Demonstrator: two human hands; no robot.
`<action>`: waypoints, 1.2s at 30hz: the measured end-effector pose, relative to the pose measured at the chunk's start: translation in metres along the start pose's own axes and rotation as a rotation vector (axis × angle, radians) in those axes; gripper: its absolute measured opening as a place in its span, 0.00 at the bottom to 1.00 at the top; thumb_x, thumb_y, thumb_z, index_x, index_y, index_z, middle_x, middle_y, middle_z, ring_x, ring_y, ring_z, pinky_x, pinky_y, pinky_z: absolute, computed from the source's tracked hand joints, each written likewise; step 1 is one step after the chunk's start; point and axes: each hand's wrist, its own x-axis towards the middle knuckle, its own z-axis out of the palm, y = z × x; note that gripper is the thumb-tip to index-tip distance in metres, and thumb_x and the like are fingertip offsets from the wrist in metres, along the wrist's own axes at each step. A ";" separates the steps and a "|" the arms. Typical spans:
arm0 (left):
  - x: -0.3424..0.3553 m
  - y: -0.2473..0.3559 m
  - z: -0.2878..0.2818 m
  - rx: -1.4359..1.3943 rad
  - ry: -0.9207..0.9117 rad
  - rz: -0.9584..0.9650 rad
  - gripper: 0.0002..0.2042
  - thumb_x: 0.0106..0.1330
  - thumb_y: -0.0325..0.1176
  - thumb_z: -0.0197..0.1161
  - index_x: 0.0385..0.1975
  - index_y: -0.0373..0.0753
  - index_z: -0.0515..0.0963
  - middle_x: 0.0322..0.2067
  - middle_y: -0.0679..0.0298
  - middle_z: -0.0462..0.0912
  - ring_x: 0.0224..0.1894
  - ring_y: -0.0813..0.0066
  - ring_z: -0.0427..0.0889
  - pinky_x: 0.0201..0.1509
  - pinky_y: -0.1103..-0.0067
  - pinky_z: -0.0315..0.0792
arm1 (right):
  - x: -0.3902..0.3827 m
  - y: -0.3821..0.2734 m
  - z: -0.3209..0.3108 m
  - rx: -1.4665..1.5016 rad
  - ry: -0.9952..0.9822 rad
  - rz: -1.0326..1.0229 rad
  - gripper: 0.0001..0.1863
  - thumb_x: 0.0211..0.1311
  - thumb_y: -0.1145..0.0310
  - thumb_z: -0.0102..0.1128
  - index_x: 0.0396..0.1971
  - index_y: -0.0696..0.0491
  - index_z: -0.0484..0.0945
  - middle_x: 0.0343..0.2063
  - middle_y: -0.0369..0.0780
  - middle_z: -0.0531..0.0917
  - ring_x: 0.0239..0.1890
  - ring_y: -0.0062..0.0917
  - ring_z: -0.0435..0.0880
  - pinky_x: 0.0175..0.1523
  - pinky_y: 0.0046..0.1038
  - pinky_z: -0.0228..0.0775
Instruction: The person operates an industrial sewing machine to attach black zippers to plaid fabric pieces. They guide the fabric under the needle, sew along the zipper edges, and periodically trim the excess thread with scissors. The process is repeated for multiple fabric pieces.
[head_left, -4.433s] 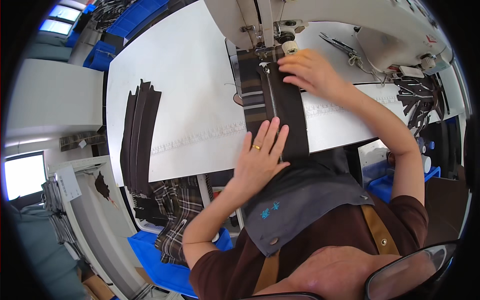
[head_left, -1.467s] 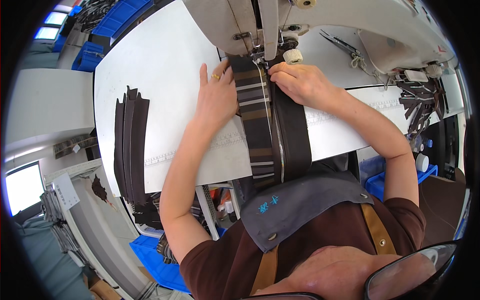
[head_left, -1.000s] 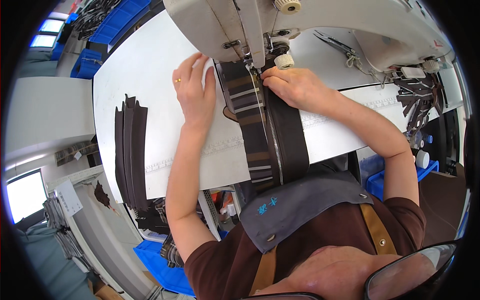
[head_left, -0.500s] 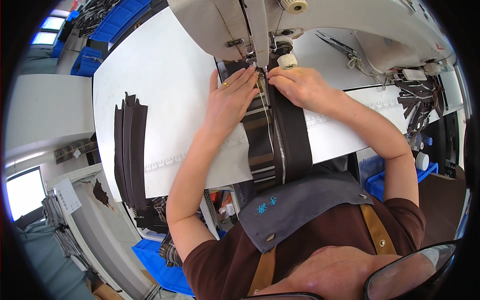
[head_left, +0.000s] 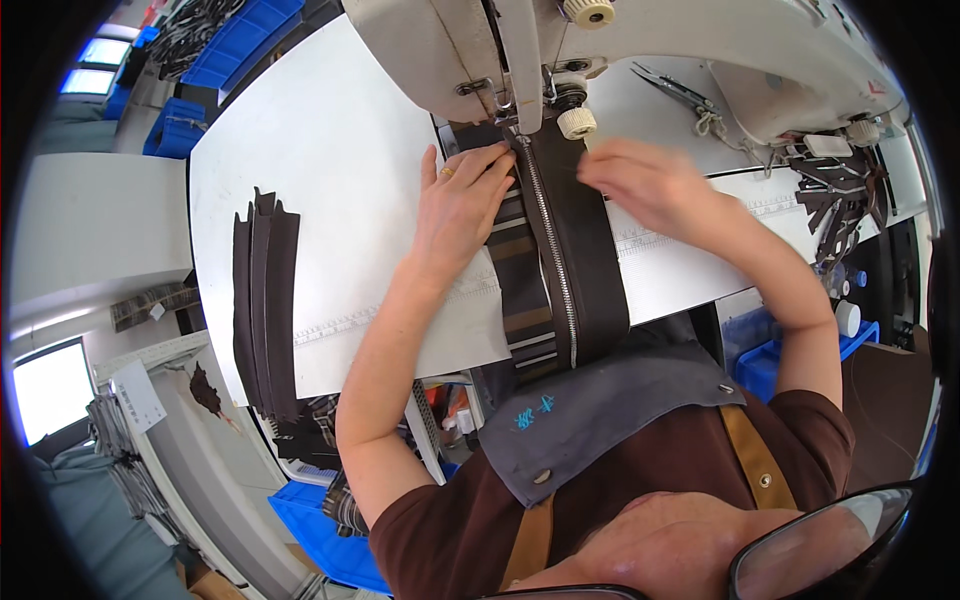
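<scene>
A striped fabric strip [head_left: 521, 285] and a dark brown panel with a long metal zipper [head_left: 558, 270] lie under the presser foot of the white sewing machine [head_left: 430, 45]. My left hand [head_left: 458, 205] is open, fingers stretched out and resting on the fabric just left of the zipper, close to the presser foot. My right hand [head_left: 658, 190] hovers over the right side of the brown panel with bent fingers, blurred by motion; whether it holds anything I cannot tell. Several dark strips [head_left: 265, 300] lie at the table's left.
The white table [head_left: 350, 180] has a printed ruler along its front. Scissors [head_left: 680, 90] lie behind the machine's neck, with a pile of zippered pieces [head_left: 835, 200] at the right. Blue bins [head_left: 175, 125] stand at back left; another [head_left: 320, 525] sits below the table.
My right hand has left the zipper by the presser foot and moved right. My left hand, out on the table a second ago, came onto the fabric and stays there.
</scene>
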 end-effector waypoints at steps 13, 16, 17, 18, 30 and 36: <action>0.001 0.006 0.000 0.064 0.077 0.024 0.08 0.59 0.33 0.62 0.37 0.42 0.80 0.41 0.70 0.79 0.44 0.69 0.77 0.62 0.56 0.55 | 0.001 0.006 0.032 -0.200 0.028 0.018 0.11 0.46 0.73 0.62 0.33 0.57 0.80 0.39 0.39 0.80 0.42 0.31 0.78 0.46 0.30 0.72; -0.001 0.007 -0.002 0.027 0.069 0.106 0.08 0.56 0.31 0.64 0.36 0.41 0.81 0.38 0.69 0.79 0.41 0.69 0.78 0.59 0.60 0.61 | 0.007 0.012 0.049 -0.220 0.024 -0.001 0.10 0.50 0.71 0.62 0.34 0.57 0.80 0.37 0.39 0.80 0.39 0.29 0.77 0.43 0.27 0.73; -0.003 0.006 -0.001 -0.001 0.062 0.136 0.08 0.55 0.31 0.64 0.35 0.41 0.81 0.37 0.69 0.79 0.41 0.68 0.78 0.58 0.61 0.64 | 0.006 0.012 0.051 -0.268 0.036 -0.024 0.11 0.51 0.69 0.62 0.34 0.57 0.80 0.38 0.38 0.79 0.38 0.28 0.77 0.43 0.27 0.73; -0.003 0.006 -0.003 -0.004 0.057 0.151 0.08 0.55 0.30 0.65 0.35 0.40 0.81 0.38 0.68 0.80 0.41 0.68 0.78 0.56 0.63 0.66 | 0.006 0.011 0.052 -0.282 0.034 -0.031 0.12 0.50 0.69 0.63 0.35 0.57 0.80 0.38 0.38 0.79 0.39 0.28 0.77 0.43 0.27 0.73; 0.004 0.002 0.002 -0.010 0.135 0.189 0.12 0.54 0.26 0.64 0.39 0.34 0.79 0.43 0.62 0.81 0.43 0.68 0.78 0.48 0.73 0.71 | 0.006 0.003 0.051 -0.330 -0.039 -0.021 0.22 0.50 0.63 0.64 0.45 0.56 0.76 0.42 0.37 0.76 0.43 0.28 0.74 0.47 0.26 0.70; 0.004 0.003 0.003 0.089 0.096 0.187 0.13 0.57 0.27 0.61 0.42 0.36 0.77 0.47 0.64 0.78 0.45 0.68 0.76 0.49 0.73 0.68 | 0.007 0.003 0.050 -0.314 -0.043 -0.017 0.21 0.50 0.63 0.64 0.44 0.56 0.76 0.41 0.37 0.76 0.43 0.27 0.73 0.47 0.27 0.70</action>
